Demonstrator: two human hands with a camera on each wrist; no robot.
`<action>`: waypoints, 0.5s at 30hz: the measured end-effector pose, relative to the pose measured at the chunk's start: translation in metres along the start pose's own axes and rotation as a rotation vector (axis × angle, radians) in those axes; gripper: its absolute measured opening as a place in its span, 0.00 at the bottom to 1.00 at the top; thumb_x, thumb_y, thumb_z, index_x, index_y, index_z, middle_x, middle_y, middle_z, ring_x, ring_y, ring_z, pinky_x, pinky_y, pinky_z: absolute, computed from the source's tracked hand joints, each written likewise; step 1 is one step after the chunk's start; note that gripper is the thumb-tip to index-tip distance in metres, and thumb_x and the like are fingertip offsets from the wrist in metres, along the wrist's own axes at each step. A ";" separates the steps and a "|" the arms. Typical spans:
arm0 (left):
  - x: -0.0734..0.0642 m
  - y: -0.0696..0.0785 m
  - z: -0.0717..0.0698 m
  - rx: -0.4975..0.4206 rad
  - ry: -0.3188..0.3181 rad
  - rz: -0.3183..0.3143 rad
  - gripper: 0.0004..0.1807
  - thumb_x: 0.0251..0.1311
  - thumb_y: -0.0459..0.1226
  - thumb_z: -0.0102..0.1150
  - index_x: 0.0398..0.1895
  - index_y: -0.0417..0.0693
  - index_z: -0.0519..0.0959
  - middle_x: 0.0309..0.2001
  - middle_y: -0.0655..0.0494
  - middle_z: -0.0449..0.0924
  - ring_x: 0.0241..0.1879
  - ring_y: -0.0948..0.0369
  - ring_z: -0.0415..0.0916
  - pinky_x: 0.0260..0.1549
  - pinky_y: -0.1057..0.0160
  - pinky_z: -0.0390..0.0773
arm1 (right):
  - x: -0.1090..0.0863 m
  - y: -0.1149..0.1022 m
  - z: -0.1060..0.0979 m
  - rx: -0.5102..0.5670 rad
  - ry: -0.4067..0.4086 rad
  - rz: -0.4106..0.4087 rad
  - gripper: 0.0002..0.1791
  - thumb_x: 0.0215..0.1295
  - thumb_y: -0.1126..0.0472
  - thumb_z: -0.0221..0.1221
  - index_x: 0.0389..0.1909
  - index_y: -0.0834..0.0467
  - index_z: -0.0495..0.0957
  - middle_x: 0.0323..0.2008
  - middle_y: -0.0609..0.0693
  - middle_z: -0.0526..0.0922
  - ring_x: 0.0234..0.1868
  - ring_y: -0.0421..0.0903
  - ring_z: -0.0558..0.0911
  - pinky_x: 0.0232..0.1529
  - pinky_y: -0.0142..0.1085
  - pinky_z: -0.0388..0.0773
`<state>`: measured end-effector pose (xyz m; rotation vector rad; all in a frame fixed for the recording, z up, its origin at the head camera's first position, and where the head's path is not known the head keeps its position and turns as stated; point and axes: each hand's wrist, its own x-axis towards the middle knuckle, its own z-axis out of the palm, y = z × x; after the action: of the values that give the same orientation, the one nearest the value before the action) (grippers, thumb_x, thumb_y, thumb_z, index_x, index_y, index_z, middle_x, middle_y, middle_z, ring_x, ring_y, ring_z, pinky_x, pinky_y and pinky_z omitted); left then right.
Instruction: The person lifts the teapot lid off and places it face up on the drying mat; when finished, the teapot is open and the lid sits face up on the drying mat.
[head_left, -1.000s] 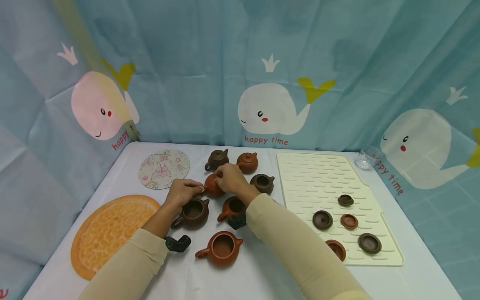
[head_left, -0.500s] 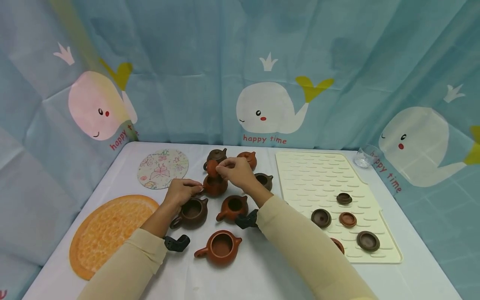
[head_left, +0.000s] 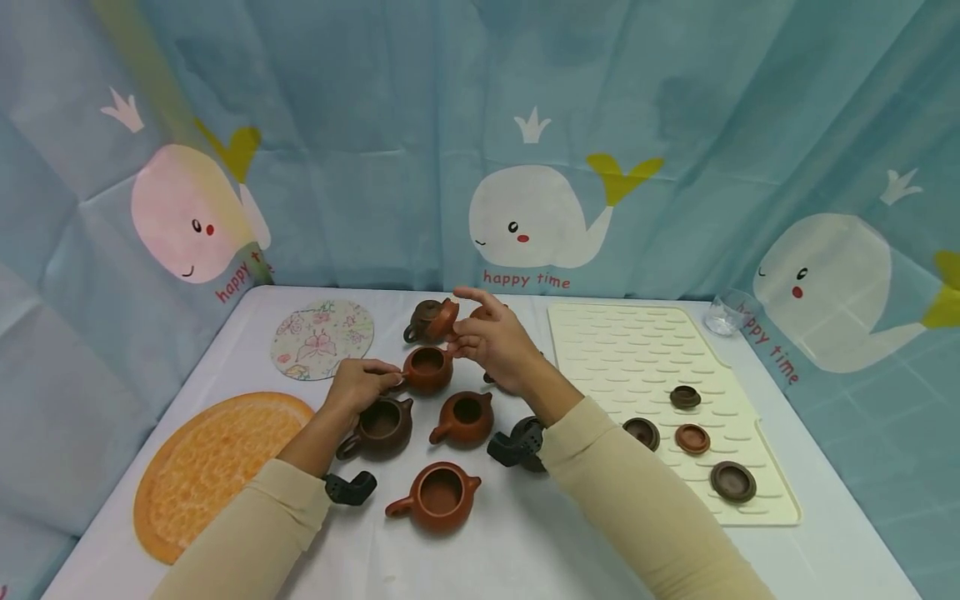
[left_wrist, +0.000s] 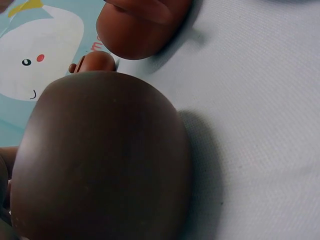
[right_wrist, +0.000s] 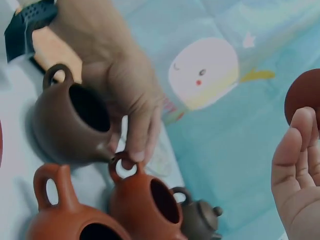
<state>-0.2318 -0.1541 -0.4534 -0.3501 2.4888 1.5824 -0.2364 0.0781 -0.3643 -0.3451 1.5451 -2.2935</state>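
Note:
My left hand [head_left: 360,387] pinches the handle of a small orange-brown teapot [head_left: 427,372], whose mouth is uncovered. My right hand [head_left: 495,346] holds that teapot's round lid [head_left: 444,319] tilted on edge above and behind it; in the right wrist view the lid [right_wrist: 303,92] sits at the fingertips. Beside my left hand stands an uncovered dark brown teapot [head_left: 384,425], which fills much of the left wrist view. Uncovered reddish teapots stand in the middle [head_left: 465,421] and nearer the front [head_left: 440,493]. At the back, a lidded dark teapot [head_left: 423,317] is partly covered by the lid.
A cream mat [head_left: 622,350] on the right bears several loose lids, among them a reddish lid [head_left: 692,438] and a dark lid [head_left: 733,482]. Left are an orange round mat [head_left: 217,467] and a floral round mat [head_left: 322,340]. A clear cup [head_left: 727,315] stands back right.
My right hand has lifted the lid off the small orange-brown teapot, moved it up and back, and turned it on edge. My left hand has stayed at the handle.

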 end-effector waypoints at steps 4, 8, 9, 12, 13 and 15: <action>0.000 0.001 0.000 0.012 -0.002 -0.002 0.08 0.61 0.35 0.63 0.40 0.42 0.86 0.36 0.50 0.82 0.39 0.53 0.74 0.39 0.56 0.70 | -0.011 -0.011 -0.001 0.083 -0.072 -0.011 0.28 0.68 0.72 0.47 0.68 0.54 0.65 0.38 0.58 0.70 0.30 0.50 0.77 0.37 0.40 0.75; 0.000 0.002 0.000 0.010 -0.011 0.002 0.08 0.61 0.34 0.63 0.40 0.40 0.86 0.36 0.50 0.83 0.39 0.55 0.74 0.38 0.58 0.71 | -0.020 -0.019 -0.004 0.128 -0.110 -0.033 0.24 0.69 0.71 0.46 0.65 0.57 0.67 0.40 0.57 0.73 0.28 0.49 0.74 0.36 0.40 0.73; 0.000 0.002 0.000 0.009 -0.014 0.004 0.08 0.61 0.34 0.63 0.40 0.40 0.86 0.36 0.50 0.83 0.39 0.55 0.74 0.38 0.59 0.71 | -0.023 -0.021 -0.005 0.130 -0.116 -0.043 0.23 0.68 0.70 0.46 0.64 0.57 0.67 0.41 0.56 0.73 0.28 0.49 0.74 0.35 0.40 0.73; 0.000 0.003 0.000 0.002 -0.014 0.000 0.08 0.60 0.34 0.63 0.40 0.40 0.85 0.36 0.50 0.83 0.38 0.55 0.74 0.38 0.59 0.71 | -0.029 -0.024 -0.008 0.148 -0.132 -0.069 0.22 0.66 0.66 0.49 0.61 0.57 0.67 0.42 0.57 0.75 0.28 0.50 0.74 0.35 0.41 0.73; 0.000 0.003 0.000 0.000 -0.013 0.000 0.08 0.60 0.34 0.63 0.40 0.39 0.85 0.36 0.50 0.83 0.38 0.55 0.74 0.37 0.59 0.71 | -0.031 -0.025 -0.009 0.153 -0.135 -0.079 0.22 0.66 0.64 0.51 0.61 0.56 0.66 0.42 0.57 0.75 0.28 0.50 0.74 0.35 0.41 0.73; 0.000 0.003 0.000 0.001 -0.013 0.002 0.08 0.61 0.34 0.63 0.40 0.39 0.85 0.36 0.49 0.83 0.38 0.55 0.74 0.38 0.58 0.71 | -0.035 -0.026 -0.012 0.163 -0.132 -0.096 0.22 0.66 0.59 0.56 0.59 0.56 0.66 0.42 0.57 0.75 0.29 0.50 0.74 0.34 0.40 0.72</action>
<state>-0.2325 -0.1525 -0.4508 -0.3363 2.4817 1.5790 -0.2136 0.1118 -0.3448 -0.5261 1.2946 -2.3976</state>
